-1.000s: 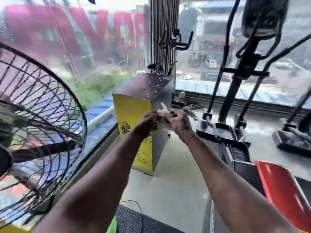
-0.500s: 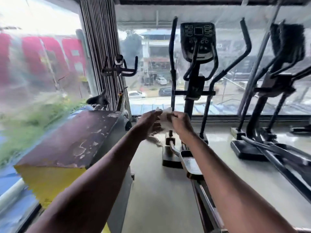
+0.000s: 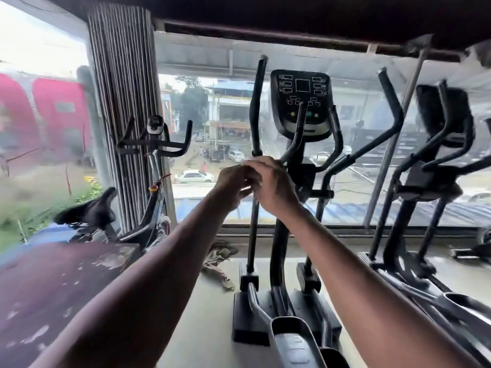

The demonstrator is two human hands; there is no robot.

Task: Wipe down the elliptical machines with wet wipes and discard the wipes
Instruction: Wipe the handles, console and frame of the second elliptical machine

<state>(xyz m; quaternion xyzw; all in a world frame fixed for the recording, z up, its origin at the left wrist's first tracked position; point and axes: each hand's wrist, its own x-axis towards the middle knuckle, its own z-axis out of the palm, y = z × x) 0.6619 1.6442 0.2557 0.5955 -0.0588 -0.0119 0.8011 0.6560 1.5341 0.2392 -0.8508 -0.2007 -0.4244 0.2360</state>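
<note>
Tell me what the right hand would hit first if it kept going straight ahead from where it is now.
Most likely the nearest elliptical: the right hand is raised in front of its left moving handlebar and centre post, below the console. Depth is unclear from this single view, so which part comes first is a guess.

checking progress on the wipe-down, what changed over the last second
The view swung from the yellow box up to the elliptical. Both hands rose with it: left hand and right hand stay together, still working the white wipe, now mostly hidden. Nothing wiped yet.
</note>
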